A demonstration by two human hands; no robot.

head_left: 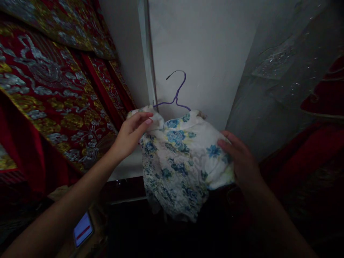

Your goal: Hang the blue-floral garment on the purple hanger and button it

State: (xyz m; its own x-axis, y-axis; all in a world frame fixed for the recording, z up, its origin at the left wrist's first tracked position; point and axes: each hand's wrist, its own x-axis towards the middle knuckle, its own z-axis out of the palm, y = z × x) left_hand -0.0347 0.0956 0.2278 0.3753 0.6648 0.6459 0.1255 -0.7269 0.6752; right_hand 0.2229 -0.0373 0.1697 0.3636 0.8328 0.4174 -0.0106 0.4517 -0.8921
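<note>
A white blouse (174, 165) with blue flowers is draped on a thin purple hanger (176, 98), whose hook sticks up against the pale wall. My left hand (135, 130) pinches the fabric at the shoulder on the left, thumb and fingers close together by the neckline. At the right sleeve, my right hand (239, 154) grips the cloth with the thumb in front; its other fingers are partly hidden behind the sleeve. The lower part of the blouse hangs loose below both hands.
Red cloth embroidered in gold and silver (53, 93) hangs on the left. To the right are clear plastic sheeting (274, 82) and more red fabric (309, 147). A lit phone (83, 229) lies at lower left. A pale upright strip (147, 53) runs along the wall.
</note>
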